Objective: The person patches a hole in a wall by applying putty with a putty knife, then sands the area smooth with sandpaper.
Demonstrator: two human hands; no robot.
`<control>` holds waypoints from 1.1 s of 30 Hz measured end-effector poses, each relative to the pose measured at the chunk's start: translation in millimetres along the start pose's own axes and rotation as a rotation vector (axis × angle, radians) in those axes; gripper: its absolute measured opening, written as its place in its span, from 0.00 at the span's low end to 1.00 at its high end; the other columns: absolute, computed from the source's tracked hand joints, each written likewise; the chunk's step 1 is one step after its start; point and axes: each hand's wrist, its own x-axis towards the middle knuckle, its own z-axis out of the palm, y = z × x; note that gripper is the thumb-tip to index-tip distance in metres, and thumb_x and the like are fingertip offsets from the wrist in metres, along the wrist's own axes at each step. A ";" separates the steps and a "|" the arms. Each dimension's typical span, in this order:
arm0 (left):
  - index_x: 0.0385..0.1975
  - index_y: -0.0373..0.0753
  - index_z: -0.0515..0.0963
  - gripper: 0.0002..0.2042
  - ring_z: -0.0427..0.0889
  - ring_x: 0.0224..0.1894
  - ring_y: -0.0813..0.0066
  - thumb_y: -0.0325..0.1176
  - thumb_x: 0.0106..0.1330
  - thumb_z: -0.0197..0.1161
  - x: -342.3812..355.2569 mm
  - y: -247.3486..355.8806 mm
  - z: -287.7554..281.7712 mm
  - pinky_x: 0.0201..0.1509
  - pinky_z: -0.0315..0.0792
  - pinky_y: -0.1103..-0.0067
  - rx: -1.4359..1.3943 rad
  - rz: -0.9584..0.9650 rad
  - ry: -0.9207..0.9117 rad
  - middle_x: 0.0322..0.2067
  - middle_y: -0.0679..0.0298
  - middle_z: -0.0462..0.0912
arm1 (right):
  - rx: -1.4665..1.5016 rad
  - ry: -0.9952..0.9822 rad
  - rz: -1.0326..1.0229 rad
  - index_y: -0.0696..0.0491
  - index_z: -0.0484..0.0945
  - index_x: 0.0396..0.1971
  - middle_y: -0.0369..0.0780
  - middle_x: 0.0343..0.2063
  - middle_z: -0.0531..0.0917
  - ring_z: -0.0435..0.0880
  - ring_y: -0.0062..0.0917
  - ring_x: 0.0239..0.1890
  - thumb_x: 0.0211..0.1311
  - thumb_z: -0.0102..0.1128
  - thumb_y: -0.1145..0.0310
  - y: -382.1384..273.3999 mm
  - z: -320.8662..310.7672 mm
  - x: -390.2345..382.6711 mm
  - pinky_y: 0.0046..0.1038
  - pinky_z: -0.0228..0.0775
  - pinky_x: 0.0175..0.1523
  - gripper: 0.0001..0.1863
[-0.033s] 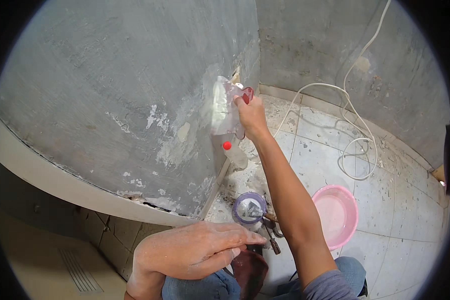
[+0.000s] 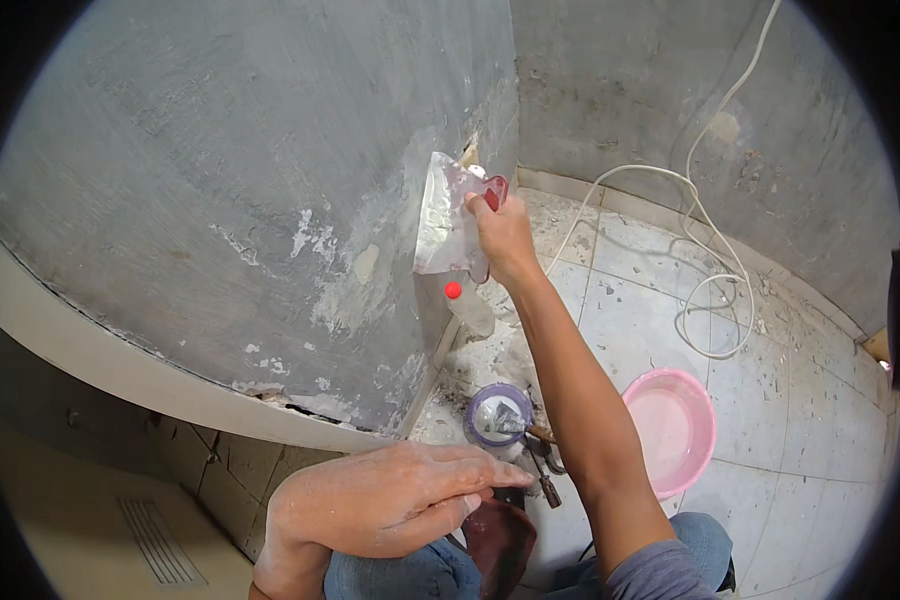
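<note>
Patching the bottom corner of a grey wall, looks partway done

Right hand [image 2: 502, 232] has its grip pinched tight on the red handle of a wide putty knife [image 2: 448, 218], blade flat against the wall [image 2: 270, 170] by the corner. Pale filler patches already show lower down and to the left; I'd guess the cracked bottom edge is left to do. Left hand [image 2: 395, 497] rests flat on the knee, fingers spread, holding nothing. A small tub [image 2: 499, 413] sits on the floor below.

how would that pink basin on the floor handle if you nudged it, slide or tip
The pink basin looks like thin plastic and seems empty, so probably light. Wide and shallow, it would likely slide over the tiled floor rather than tip. Its rim may flex if gripped.
</note>
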 end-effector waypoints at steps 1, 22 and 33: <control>0.57 0.35 0.70 0.18 0.78 0.47 0.50 0.32 0.70 0.46 0.5 -0.3 -0.7 0.50 0.72 0.66 -0.002 0.015 0.008 0.45 0.50 0.79 | -0.005 -0.002 0.028 0.61 0.74 0.19 0.43 0.16 0.77 0.73 0.28 0.20 0.58 0.58 0.66 -1.4 -2.5 -1.5 0.36 0.65 0.30 0.14; 0.58 0.33 0.69 0.18 0.78 0.46 0.51 0.32 0.70 0.45 0.4 1.1 5.3 0.50 0.71 0.66 -0.016 0.040 -0.009 0.41 0.53 0.77 | -0.147 0.016 -0.061 0.59 0.69 0.17 0.35 0.13 0.68 0.64 0.21 0.20 0.61 0.57 0.67 -27.6 12.1 0.4 0.31 0.59 0.28 0.16; 0.59 0.33 0.69 0.19 0.76 0.52 0.55 0.25 0.68 0.48 5.4 8.8 4.0 0.56 0.71 0.70 -0.017 -0.037 -0.092 0.52 0.53 0.76 | -0.140 -0.071 -0.183 0.63 0.73 0.23 0.49 0.15 0.72 0.69 0.38 0.18 0.61 0.55 0.68 -52.1 11.4 -37.0 0.37 0.62 0.29 0.13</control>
